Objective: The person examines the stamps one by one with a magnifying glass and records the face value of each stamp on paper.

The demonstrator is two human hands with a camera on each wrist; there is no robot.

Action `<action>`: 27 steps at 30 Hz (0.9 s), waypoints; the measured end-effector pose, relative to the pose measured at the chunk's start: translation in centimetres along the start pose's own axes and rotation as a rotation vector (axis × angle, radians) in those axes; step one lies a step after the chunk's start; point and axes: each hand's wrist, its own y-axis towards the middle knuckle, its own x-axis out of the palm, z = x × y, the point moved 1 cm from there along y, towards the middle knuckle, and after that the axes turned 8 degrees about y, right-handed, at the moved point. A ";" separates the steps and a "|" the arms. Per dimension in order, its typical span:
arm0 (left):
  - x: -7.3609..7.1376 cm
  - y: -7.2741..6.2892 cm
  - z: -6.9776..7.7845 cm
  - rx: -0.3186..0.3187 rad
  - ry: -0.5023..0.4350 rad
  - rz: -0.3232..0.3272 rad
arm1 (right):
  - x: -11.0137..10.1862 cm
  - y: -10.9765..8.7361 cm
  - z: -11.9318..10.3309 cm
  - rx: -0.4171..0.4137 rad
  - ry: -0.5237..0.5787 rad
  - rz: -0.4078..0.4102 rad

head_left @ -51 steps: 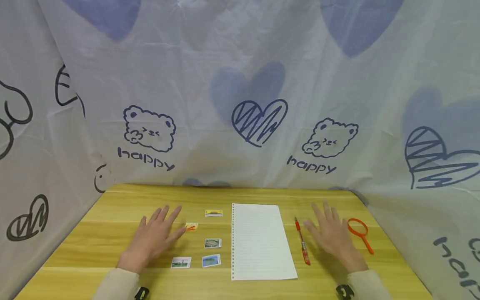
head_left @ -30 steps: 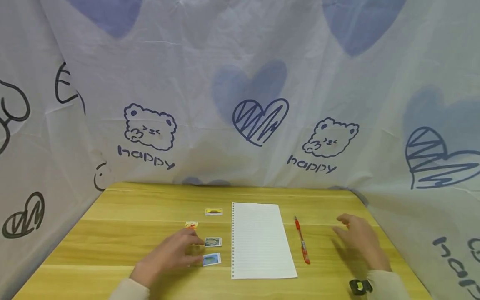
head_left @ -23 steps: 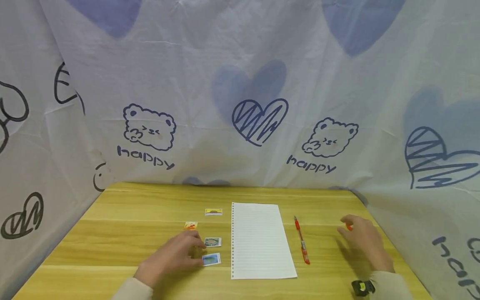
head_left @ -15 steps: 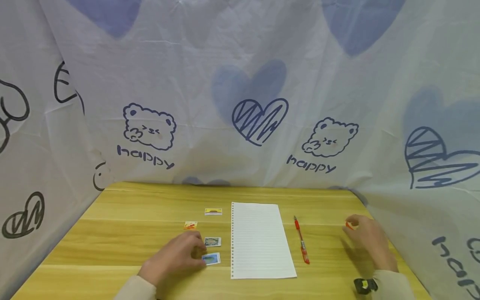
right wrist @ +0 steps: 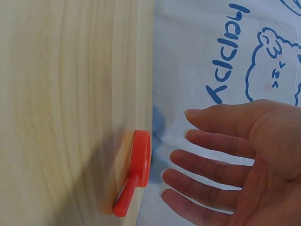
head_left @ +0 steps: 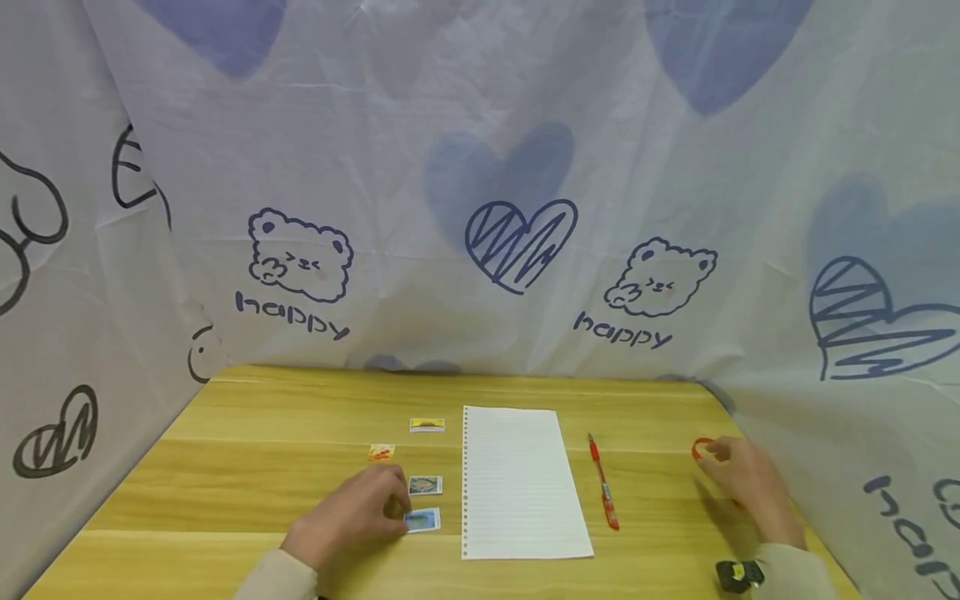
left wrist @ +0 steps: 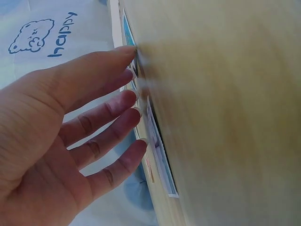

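My left hand [head_left: 347, 512] hovers low over the stamps on the left, fingers loosely bent. Its thumb tip is right at the left edge of the blue stamp [head_left: 422, 520], and the index fingertip is close to the green-grey stamp [head_left: 425, 485]. In the left wrist view another stamp [left wrist: 161, 162] lies below the fingers; the hand hides it from the head view. Over the red magnifying glass [right wrist: 140, 160] on the right is my right hand [head_left: 752, 490], partly covering it in the head view. The right wrist view shows these fingers apart from it, with nothing held.
A lined sheet of paper [head_left: 525, 483] lies mid-table, with a red pen [head_left: 603, 483] to its right. A yellow stamp [head_left: 427, 425] and a red-yellow stamp [head_left: 381, 452] lie farther back. A printed cloth [head_left: 442, 333] hangs behind the wooden table [head_left: 285, 408].
Both hands were spread out flat earlier. My left hand has come right and nearer over the stamps; the right has moved right over the magnifying glass, lately uncovering part of its ring.
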 end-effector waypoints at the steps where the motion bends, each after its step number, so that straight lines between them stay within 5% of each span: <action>1: 0.0 0.0 0.0 0.002 -0.002 -0.002 | 0.0 0.0 0.1 0.003 0.002 -0.001; 18: -0.1 0.0 -0.3 -0.019 -0.042 -0.002 | 0.3 0.0 2.2 -0.001 -0.002 0.022; 27: -0.1 -0.1 -0.1 -0.031 -0.065 -0.012 | 0.0 -0.4 3.5 0.101 -0.006 -0.006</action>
